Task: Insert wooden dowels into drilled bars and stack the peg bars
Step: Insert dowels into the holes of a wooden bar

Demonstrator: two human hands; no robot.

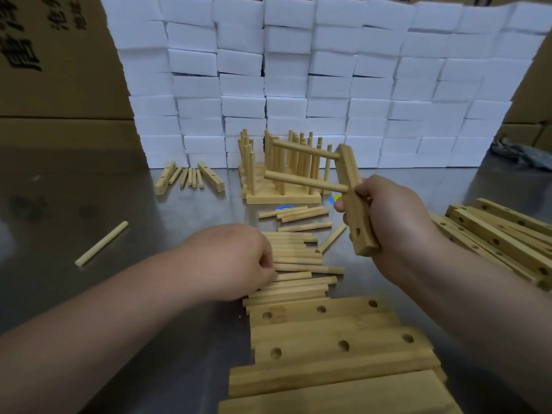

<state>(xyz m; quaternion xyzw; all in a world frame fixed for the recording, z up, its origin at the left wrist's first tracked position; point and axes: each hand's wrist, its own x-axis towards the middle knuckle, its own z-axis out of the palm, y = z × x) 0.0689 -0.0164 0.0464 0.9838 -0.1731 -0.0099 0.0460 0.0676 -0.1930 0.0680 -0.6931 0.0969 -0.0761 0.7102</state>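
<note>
At centre table (pixel 179 204), the right hand (pixel 394 216) grips a bar (pixel 358 216), fingers and thumb wrapped round its lower half. The bar is held off the surface, its long axis running roughly from 11 to 5 o'clock. Two pegs (pixel 304 182) already sit in its upper holes and jut out toward 9 o'clock. An open hole (pixel 357 233) shows near the bar's low end, on the same side as the pegs.

The left hand (pixel 233 258) rests knuckles-up on the dowel pile (pixel 298 258) at 6 o'clock, fingertips curled down among the sticks. I cannot tell whether it has one pinched. The dowels lie mostly along the 9-to-3 line, close to the line of the pegs already seated.

From the left hand, the open hole lies toward 2 o'clock, near and a little higher. I judge that a dowel lifted from the pile needs little turning: it travels rightward, end first, into that hole, while the right hand steadies the bar.

The finished stack (pixel 280 174) stands at 12 o'clock. Spare bars (pixel 501 234) lie at 3 o'clock.
</note>
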